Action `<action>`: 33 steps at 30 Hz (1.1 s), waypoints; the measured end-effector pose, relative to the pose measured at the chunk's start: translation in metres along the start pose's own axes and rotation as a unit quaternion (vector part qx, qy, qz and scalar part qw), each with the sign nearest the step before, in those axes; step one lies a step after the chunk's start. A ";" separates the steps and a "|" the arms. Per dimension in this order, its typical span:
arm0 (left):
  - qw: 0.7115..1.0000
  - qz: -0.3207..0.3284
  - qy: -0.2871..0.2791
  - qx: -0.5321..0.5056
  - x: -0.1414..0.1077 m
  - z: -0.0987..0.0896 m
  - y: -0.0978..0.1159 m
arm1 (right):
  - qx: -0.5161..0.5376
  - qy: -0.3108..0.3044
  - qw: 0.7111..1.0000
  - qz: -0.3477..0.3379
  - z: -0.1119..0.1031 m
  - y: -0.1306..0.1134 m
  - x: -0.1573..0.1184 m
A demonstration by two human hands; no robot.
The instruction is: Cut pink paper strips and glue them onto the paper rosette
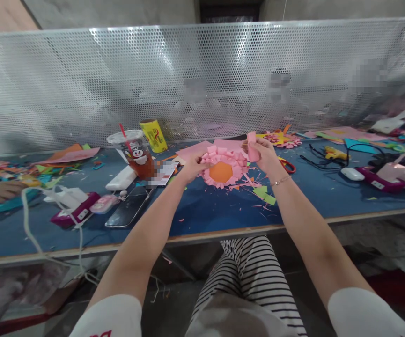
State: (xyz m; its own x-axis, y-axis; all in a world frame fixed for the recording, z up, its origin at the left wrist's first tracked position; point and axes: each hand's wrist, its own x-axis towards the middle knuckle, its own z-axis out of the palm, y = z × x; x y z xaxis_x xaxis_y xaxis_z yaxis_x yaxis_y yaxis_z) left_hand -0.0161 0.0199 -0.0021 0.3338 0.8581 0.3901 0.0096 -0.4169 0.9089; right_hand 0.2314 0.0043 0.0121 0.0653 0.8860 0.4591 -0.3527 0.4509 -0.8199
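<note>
A pink paper flower (pixel 235 174) with an orange centre is tilted toward me above the blue table. My left hand (pixel 194 167) grips its left rim between thumb and fingers. At the flower's upper right, my right hand (pixel 262 152) is closed on a folded strip of pink paper (pixel 253 146). Its fingertips are partly hidden behind that strip, close to the petals. Green paper scraps (pixel 264 194) and thin pink offcuts lie on the table below the flower. Scissors with red and yellow handles (pixel 287 165) rest just beyond my right wrist.
Left of centre stand a plastic cup of brown drink (pixel 139 157) and a yellow packet (pixel 154 135). A black phone (pixel 128 208) and a purple power strip (pixel 76 210) lie nearer. Another purple strip (pixel 381 180) and a yellow glue gun (pixel 335 153) are at right. Another person's hand (pixel 3 191) is far left.
</note>
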 end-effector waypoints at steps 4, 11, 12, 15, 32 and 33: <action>1.000 -0.001 0.019 0.013 -0.001 0.001 0.008 | 0.008 0.048 0.999 -0.003 -0.009 -0.007 0.003; 0.997 -0.003 0.031 -0.074 0.001 0.001 0.011 | 0.005 0.096 0.995 0.029 -0.013 -0.005 0.007; 0.996 -0.009 0.032 -0.083 0.001 0.000 0.011 | 0.010 0.088 0.995 0.038 -0.013 -0.003 0.007; 0.994 -0.042 0.039 -0.091 0.001 -0.001 0.010 | 0.020 0.047 0.996 0.068 -0.011 0.000 0.007; 0.981 -0.021 0.028 -0.190 0.001 -0.003 0.005 | 0.014 0.054 0.994 0.091 0.002 0.005 0.002; 0.980 -0.022 0.029 -0.194 0.002 -0.003 0.004 | 0.017 0.053 0.994 0.089 0.004 0.006 0.001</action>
State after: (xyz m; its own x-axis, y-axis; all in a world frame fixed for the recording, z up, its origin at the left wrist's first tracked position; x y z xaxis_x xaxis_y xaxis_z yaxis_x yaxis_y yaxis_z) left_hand -0.0185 0.0208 0.0023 0.2873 0.8932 0.3460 -0.3398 -0.2426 0.9086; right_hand 0.2254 0.0080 0.0088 0.0968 0.9588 0.2671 -0.3990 0.2833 -0.8721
